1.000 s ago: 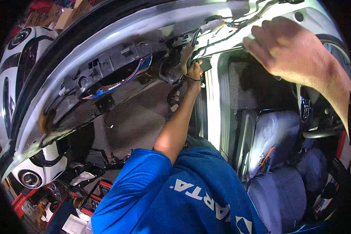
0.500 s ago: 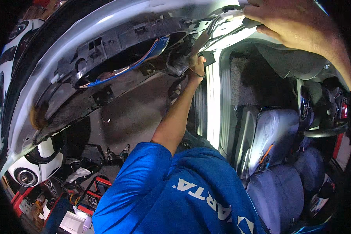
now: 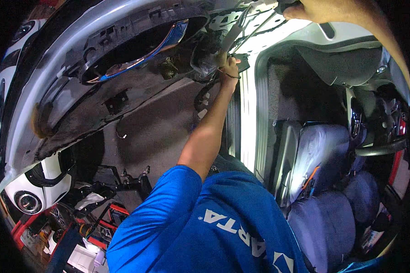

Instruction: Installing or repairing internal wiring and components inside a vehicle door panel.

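Note:
My left hand (image 3: 230,72) reaches forward into the gap between an opened car door (image 3: 146,102) and the body. Its fingers are curled closed beside a small black rectangular piece (image 3: 244,62); what lies inside them is hidden. Just beyond it runs a grey sleeve-like length (image 3: 231,38) by the door hinge side. My right hand (image 3: 321,10), partly cut off by the upper edge, is up at the brightly lit white door frame (image 3: 271,32). Its fingers are closed about a dark object (image 3: 288,7) whose kind I cannot make out.
The door's inner side is stripped of its trim, with a blue-and-chrome strip (image 3: 146,58) across it. Blue seats (image 3: 323,218) and a steering wheel (image 3: 380,149) are at right. White car parts with a round lamp (image 3: 28,202) and red-edged racks (image 3: 118,211) stand at left.
My right hand has shifted slightly up, showing more of the lit frame. The door appears a little higher in view. My left hand stays by the black piece.

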`<state>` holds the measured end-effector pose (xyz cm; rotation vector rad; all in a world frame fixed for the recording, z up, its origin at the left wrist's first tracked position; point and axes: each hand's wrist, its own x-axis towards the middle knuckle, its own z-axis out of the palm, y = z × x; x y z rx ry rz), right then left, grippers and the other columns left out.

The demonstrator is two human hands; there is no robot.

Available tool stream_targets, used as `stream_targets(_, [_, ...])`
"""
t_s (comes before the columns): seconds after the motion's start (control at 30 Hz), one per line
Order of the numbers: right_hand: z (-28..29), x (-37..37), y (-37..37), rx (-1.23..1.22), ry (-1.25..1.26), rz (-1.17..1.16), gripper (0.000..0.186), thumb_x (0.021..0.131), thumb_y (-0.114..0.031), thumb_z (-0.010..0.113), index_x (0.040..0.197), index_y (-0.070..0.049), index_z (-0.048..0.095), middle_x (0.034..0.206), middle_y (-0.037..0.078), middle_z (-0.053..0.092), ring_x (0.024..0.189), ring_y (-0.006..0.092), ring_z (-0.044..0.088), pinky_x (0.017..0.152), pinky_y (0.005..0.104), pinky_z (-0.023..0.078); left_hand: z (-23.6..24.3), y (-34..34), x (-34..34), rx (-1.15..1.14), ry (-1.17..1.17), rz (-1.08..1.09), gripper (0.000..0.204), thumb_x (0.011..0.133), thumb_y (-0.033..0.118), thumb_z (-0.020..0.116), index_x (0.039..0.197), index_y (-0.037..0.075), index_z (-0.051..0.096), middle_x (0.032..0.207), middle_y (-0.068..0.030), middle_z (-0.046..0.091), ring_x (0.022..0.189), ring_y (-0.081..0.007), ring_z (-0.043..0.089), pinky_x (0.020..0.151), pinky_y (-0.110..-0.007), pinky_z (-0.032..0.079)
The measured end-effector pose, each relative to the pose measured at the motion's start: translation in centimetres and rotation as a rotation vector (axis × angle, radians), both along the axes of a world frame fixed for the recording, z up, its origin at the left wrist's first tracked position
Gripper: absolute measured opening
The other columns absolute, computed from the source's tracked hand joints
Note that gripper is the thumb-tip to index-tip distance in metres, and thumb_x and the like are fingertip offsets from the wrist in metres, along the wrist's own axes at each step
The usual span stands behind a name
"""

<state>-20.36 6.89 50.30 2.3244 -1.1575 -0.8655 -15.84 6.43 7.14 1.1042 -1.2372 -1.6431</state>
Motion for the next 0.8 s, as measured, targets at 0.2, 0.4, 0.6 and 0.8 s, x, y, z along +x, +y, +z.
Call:
stream_targets(0.2, [0.3,0.6,-0.3,0.006,0.015,-0.01,0.015,0.074,-0.02,0.062,0.081,-0.006,0.06,0.078,0.005,0.059,0.073,0.0203,0.059,0.064,0.0325,0.05,-1.2,-0.2,0.7,-0.237,-0.354,-0.018,0.041,0.091,0.037,0.036,0.087,0.004,0.061,0.079,-0.0116,0.061,0.075,-0.0284,0.057,0.072,-0.04,0.042])
stream_targets(0.4, [0.6,0.4,0.9,-0.004,0.016,-0.002,0.015,0.075,-0.02,0.062,0.081,-0.006,0.061,0.078,0.005,0.059,0.073,0.0203,0.059,0.065,0.0327,0.05,-0.1,-1.3,0.9,-0.047,-0.456,-0.132,0.042,0.091,0.043,0.037,0.089,0.01,0.062,0.093,-0.0121,0.064,0.09,-0.0306,0.059,0.081,-0.042,0.042])
stream_targets(0.6, [0.4,-0.5,2.8,-0.038,0.02,0.036,0.015,0.076,-0.021,0.061,0.08,-0.006,0.061,0.078,0.006,0.06,0.072,0.0204,0.06,0.065,0.0328,0.05,-2.2,-1.5,0.4,-0.001,-0.546,-0.117,0.046,0.088,0.052,0.039,0.092,0.014,0.064,0.097,-0.0103,0.064,0.097,-0.0302,0.059,0.086,-0.042,0.042])
stream_targets(0.8, [0.2,-1.5,3.4,-0.045,0.019,0.056,0.015,0.077,-0.021,0.061,0.08,-0.006,0.062,0.078,0.006,0.061,0.072,0.0204,0.06,0.065,0.033,0.05,-5.5,-2.3,-0.2,0.183,-0.423,-0.157,0.051,0.087,0.057,0.037,0.097,0.015,0.064,0.101,-0.0076,0.065,0.102,-0.0304,0.057,0.089,-0.042,0.041])
